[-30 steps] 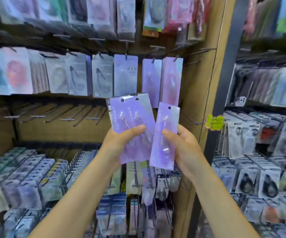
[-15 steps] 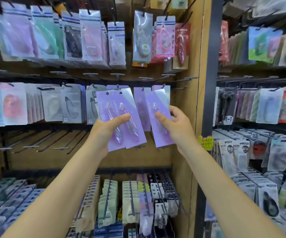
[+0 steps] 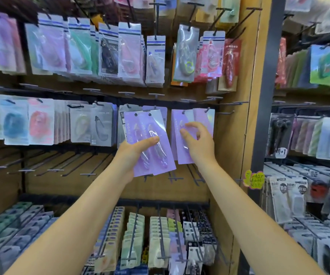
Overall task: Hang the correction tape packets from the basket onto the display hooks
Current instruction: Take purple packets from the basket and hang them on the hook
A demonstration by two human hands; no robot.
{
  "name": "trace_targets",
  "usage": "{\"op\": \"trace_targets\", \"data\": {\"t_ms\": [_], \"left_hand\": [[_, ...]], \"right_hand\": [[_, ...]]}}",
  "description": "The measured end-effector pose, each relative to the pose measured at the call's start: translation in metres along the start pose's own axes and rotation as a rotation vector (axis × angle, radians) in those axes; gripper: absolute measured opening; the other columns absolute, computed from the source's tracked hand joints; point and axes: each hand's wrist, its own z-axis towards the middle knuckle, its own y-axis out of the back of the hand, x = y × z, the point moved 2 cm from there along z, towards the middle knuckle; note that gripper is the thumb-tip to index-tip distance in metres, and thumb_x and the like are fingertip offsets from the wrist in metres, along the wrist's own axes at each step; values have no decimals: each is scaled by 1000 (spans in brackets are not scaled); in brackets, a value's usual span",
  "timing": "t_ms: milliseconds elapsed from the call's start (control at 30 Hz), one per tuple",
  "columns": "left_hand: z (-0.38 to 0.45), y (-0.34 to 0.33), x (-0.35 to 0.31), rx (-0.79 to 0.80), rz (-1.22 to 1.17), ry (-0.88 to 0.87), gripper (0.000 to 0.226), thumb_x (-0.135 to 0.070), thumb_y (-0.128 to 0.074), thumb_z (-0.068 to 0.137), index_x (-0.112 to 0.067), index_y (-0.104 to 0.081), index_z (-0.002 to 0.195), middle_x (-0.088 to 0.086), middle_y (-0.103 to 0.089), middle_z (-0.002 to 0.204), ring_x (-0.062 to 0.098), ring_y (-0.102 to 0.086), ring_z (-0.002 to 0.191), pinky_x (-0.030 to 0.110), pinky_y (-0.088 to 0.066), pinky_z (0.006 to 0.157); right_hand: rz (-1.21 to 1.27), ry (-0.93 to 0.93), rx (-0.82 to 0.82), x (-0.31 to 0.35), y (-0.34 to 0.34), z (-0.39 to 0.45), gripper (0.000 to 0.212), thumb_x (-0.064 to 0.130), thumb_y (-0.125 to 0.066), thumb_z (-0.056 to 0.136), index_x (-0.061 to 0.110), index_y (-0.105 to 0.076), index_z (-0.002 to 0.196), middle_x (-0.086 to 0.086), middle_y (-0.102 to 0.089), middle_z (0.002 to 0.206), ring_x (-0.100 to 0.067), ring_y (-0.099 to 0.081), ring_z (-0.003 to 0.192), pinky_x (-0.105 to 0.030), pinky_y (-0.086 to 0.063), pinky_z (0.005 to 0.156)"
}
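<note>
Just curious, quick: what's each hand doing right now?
Left hand: holds two purple packets.
Right hand: open, fingers loosely curved against a hanging purple packet.

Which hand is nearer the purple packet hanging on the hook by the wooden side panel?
Right. The right hand is directly in front of the hanging purple packet, fingers loosely curled at its face. The left hand is off to its left, holding two purple packets.
</note>
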Motion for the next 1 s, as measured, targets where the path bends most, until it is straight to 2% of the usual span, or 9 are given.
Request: {"op": "trace_targets", "data": {"t_ms": [133, 233, 300, 433, 500, 633, 733, 867, 1000], "left_hand": [[1, 2, 2, 16, 29, 7, 38, -20, -80, 88, -12, -71, 125, 10, -78, 113, 31, -75, 104, 42, -62, 83], [2, 4, 4, 25, 22, 11, 38, -19, -79, 88, -11, -71, 125, 11, -78, 113, 31, -76, 103, 38, -62, 75], [3, 3, 6, 27, -4, 18, 38, -18, -79, 89, -11, -71, 125, 11, -78, 114, 31, -75, 104, 37, -62, 72], [3, -7, 12, 86, -54, 21, 35, -13, -73, 93, -5, -68, 127, 18, -75, 118, 35, -74, 107, 45, -62, 85], [2, -12, 14, 115, -57, 46, 35, -15, -74, 93, -5, -68, 127, 19, -74, 120, 36, -73, 109, 53, -60, 91], [1, -9, 15, 61, 31, 20, 44, -28, -82, 88, -13, -70, 128, 10, -77, 118, 28, -75, 107, 47, -57, 97], [1, -1, 11, -23, 58, 10, 42, -34, -81, 87, -19, -70, 125, 2, -79, 112, 20, -75, 101, 33, -59, 79], [0, 4, 8, -26, 51, 10, 41, -32, -78, 90, -19, -69, 128, 2, -78, 113, 21, -75, 102, 23, -59, 63], [-1, 1, 5, -2, 64, 3, 49, -42, -80, 83, -23, -68, 127, -1, -78, 114, 20, -74, 105, 25, -59, 70]], "right_hand": [[-175, 11, 57, -3, -1, 8, 24, 31, -61, 100, 21, -69, 121, 3, -57, 108, -10, -51, 100, -20, -46, 90], [-272, 96, -20, 3, 9, -3, 22, 23, -59, 101, 13, -73, 115, -5, -54, 108, -7, -47, 91, 1, -36, 75], [-231, 148, -46, 10, 13, -17, 18, 20, -59, 101, 11, -74, 106, -4, -58, 103, -5, -51, 86, 1, -35, 72], [10, -117, 342, 11, -1, -40, 27, 40, -70, 93, 22, -64, 112, 3, -68, 100, -18, -67, 93, -22, -51, 73], [49, -131, 407, 11, -7, -49, 28, 39, -73, 91, 21, -64, 111, 1, -73, 102, -17, -70, 93, -30, -55, 76], [156, -109, 241, 12, 0, -45, 22, 30, -68, 96, 14, -63, 111, -4, -73, 107, -16, -71, 97, -33, -58, 80], [120, -134, 98, 9, 9, -32, 26, 33, -63, 99, 10, -61, 112, -11, -69, 108, -24, -66, 98, -31, -54, 77], [85, -180, 115, 0, 11, -27, 25, 33, -56, 103, 9, -61, 109, -13, -67, 107, -27, -66, 93, -26, -53, 61], [64, -175, 125, -4, 7, -26, 28, 33, -56, 103, 14, -56, 124, -10, -64, 119, -17, -65, 89, -14, -50, 52]]}}
